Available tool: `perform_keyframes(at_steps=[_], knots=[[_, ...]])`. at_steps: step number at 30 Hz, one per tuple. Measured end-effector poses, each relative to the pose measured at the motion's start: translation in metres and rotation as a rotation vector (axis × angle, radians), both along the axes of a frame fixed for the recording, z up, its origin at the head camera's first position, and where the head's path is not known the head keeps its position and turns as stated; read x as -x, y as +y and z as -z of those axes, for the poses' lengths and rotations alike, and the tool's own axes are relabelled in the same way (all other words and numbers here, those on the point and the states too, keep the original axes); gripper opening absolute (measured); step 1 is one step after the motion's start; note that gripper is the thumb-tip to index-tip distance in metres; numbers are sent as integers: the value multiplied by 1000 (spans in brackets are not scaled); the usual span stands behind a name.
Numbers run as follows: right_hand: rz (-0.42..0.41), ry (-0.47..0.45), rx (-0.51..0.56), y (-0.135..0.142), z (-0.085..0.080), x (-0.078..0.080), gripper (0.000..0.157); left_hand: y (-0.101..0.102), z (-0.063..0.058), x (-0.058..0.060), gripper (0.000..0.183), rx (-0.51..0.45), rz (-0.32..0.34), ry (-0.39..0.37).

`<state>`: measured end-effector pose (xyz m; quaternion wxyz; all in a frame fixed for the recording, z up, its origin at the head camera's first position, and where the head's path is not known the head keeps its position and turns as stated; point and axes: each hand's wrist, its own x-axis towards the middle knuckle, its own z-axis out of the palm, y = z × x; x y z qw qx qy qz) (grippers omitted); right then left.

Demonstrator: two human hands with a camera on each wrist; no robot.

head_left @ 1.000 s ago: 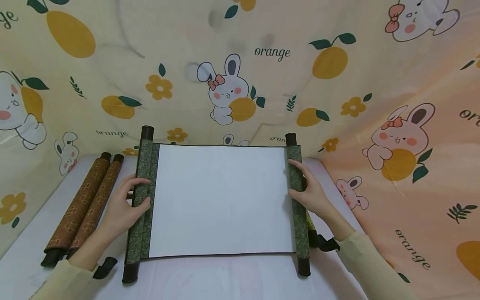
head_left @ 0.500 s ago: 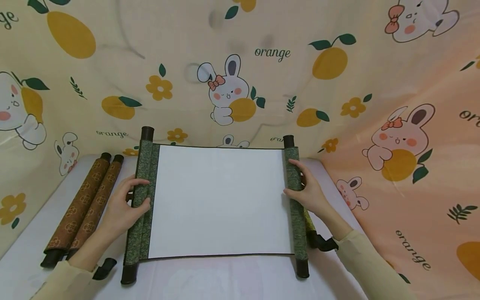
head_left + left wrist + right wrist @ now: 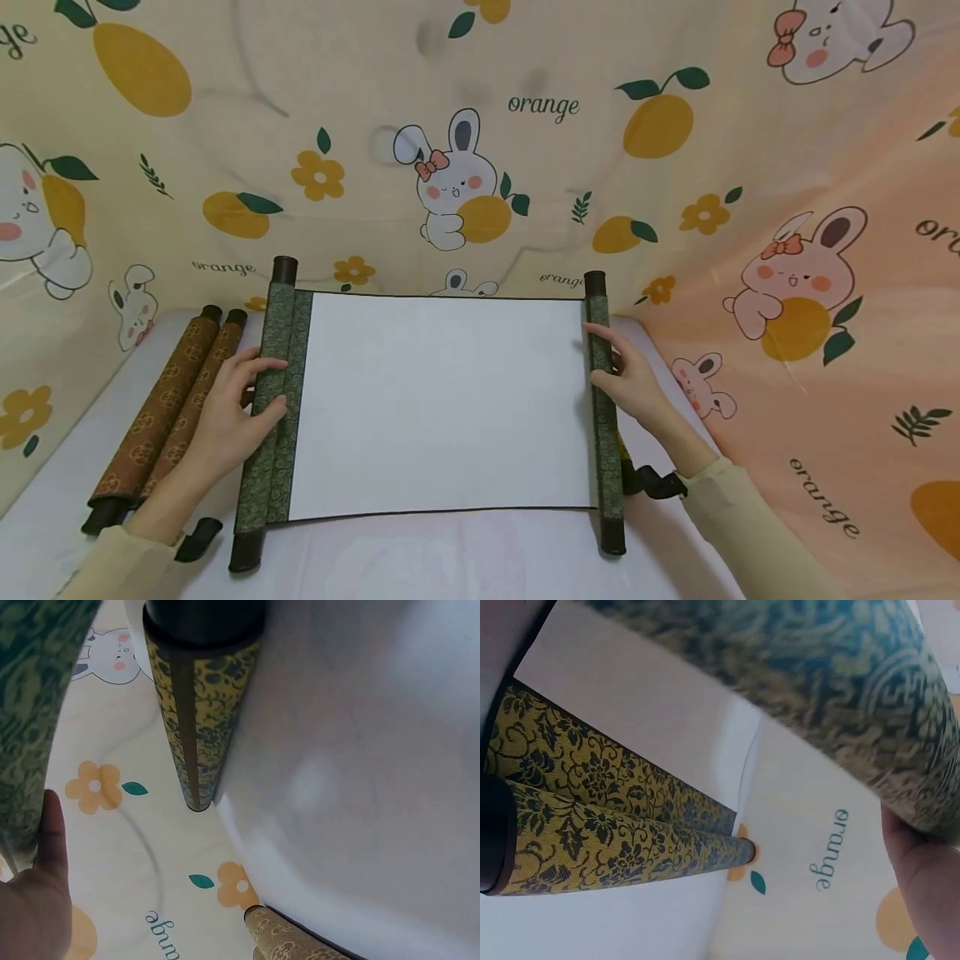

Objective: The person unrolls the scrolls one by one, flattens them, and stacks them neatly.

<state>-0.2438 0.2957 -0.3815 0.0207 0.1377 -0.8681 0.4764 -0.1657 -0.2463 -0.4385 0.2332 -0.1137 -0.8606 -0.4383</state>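
Observation:
A hanging scroll with green brocade borders is stretched partly unrolled between both hands, its blank white paper (image 3: pixel 442 400) facing up. My left hand (image 3: pixel 225 427) grips the left roll (image 3: pixel 258 417), thumb and fingers around its side. On the other side, my right hand (image 3: pixel 633 385) holds the thinner right roll (image 3: pixel 604 417) with fingers and thumb apart along it. Black knobs cap the roll ends. Beneath it, a yellow scroll with dark floral brocade (image 3: pixel 630 840) shows in the right wrist view; the green scroll hides most of it from above.
Two brown patterned scrolls, a thicker one (image 3: pixel 153 408) and a thinner one (image 3: pixel 210 367), lie side by side at the left. A white cloth (image 3: pixel 420 558) covers the table. Behind hangs a curtain (image 3: pixel 360 75) printed with rabbits and oranges. Black curved pieces show beside both cuffs.
The right roll first shifts slightly left, then right. Over the last half second the left hand and roll also move left, so the hands are farther apart and more paper shows.

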Motion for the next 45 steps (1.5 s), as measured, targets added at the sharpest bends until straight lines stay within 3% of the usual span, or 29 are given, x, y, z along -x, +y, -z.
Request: perform_keyframes(at_steps=[5,13,18,24,31,38,45], knots=[[27,-8,11,-2,2,2,76,-2,-3,-1,39,-38,30,-73],[9,54,-41,-2,5,2,82,-7,-2,1,44,-46,42,-104],[-20,15,11,2,4,3,88,-12,-2,-2,45,-51,41,-113],[-22,-28,89,4,2,4,90,-14,-1,-3,45,1,12,-95],[27,28,-25,5,8,6,97,-12,2,-2,57,84,-37,-57],[-49,61,1,10,7,6,99,-13,1,-3,50,50,-49,-14],[-51,59,16,18,3,5,96,-14,1,-5,49,39,-74,9]])
